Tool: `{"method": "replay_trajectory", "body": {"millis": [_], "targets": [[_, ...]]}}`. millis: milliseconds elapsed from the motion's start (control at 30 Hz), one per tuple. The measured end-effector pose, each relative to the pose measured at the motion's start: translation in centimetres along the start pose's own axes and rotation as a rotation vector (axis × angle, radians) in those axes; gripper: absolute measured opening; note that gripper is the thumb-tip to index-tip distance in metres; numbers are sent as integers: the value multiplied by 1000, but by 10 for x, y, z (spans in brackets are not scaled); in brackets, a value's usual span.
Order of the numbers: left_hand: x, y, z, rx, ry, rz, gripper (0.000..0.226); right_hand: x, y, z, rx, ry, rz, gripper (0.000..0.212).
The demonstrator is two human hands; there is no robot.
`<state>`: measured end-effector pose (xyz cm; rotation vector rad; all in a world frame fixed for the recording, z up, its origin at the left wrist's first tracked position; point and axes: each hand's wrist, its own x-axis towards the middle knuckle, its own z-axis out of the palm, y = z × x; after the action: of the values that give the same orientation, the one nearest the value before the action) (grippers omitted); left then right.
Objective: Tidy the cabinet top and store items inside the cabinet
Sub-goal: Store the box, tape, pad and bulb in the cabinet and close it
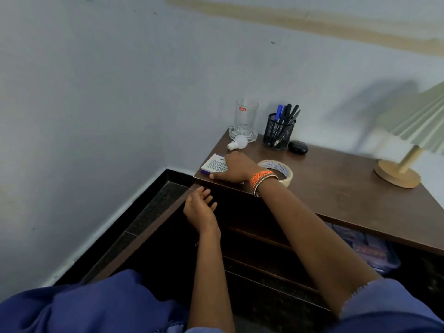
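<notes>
A dark wooden cabinet (336, 188) stands against the wall with its left door (144, 231) swung open. My right hand (236, 168) lies on a white and purple box (213, 164) at the top's front left corner, fingers closing around it. Just below that corner my left hand (200, 207) hangs open and holds nothing, in front of the dark shelves. On the top also lie a roll of masking tape (282, 170), a white light bulb (237, 143), a glass on a glass saucer (245, 121), a mesh pen holder (278, 133) and a small black case (298, 147).
A wooden lamp (398, 174) with a pleated green shade stands at the top's right end. A clear container (365, 251) with coloured contents sits on a shelf inside the cabinet at right. The wall corner and dark floor lie left of the open door.
</notes>
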<state>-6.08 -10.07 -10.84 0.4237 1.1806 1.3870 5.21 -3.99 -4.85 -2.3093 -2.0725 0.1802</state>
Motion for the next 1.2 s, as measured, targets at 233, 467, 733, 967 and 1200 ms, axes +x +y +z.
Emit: {"method": "replay_trajectory", "body": {"millis": [233,467,733,967,1200], "targets": [[-1,-8,-7,-18,-121,-83,34,-8,4,-3,-12,-15,-22,64],[0,-8,-7,-44,-191,-142,44,-36,-7,2,-120,-130,-82,109],[4,-13,-16,11,-372,-323,51,-129,-10,38,-101,239,-134,62],[-12,-57,-26,372,-673,-595,48,-180,47,117,-78,370,-1,51],[-10,-86,-28,644,-523,-401,24,-153,88,163,-41,190,158,51]]}}
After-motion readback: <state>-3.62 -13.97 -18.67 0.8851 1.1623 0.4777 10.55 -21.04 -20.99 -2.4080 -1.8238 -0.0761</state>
